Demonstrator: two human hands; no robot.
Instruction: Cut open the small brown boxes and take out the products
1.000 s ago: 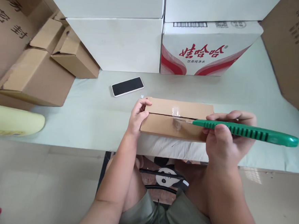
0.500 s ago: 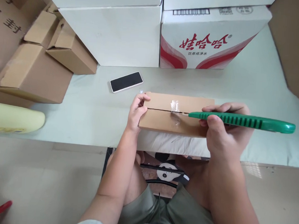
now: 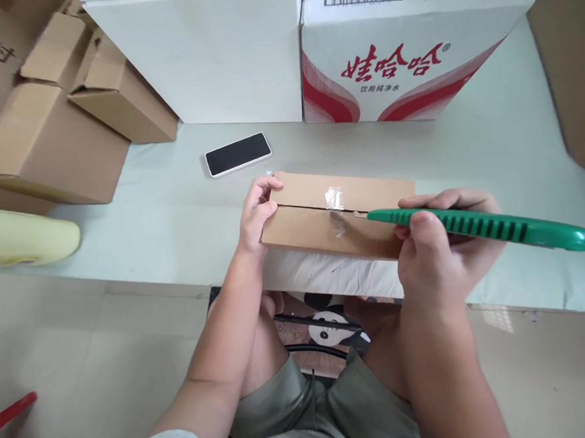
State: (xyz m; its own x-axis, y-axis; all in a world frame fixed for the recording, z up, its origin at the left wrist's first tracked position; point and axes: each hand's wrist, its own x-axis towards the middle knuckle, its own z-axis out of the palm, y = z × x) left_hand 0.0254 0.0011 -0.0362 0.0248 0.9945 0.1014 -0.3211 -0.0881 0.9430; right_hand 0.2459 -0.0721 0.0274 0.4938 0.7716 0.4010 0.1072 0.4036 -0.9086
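Note:
A small brown cardboard box (image 3: 296, 227) lies near the table's front edge, a dark seam running along its top. Clear tape (image 3: 335, 198) crosses the middle of that seam. My left hand (image 3: 260, 210) grips the box's left end, fingers on top and thumb along the near side. In my right hand (image 3: 441, 246) is a box cutter (image 3: 487, 227) with a green ridged handle, held almost level and pointing left. Its thin metal tip meets the seam at the tape. Some fingers of the right hand rest by the box's right end.
Behind the box lies a phone (image 3: 238, 154). White cartons (image 3: 193, 65) and a red-and-white water carton (image 3: 382, 78) stand farther back. Brown boxes (image 3: 72, 137) are stacked left, above a pale yellow cylinder-like object (image 3: 25, 237). Another large brown carton (image 3: 577, 79) stands right.
The view has shifted slightly, so most things sit a little farther left and higher. Both hands keep their holds, and the box cutter's tip remains at the taped seam.

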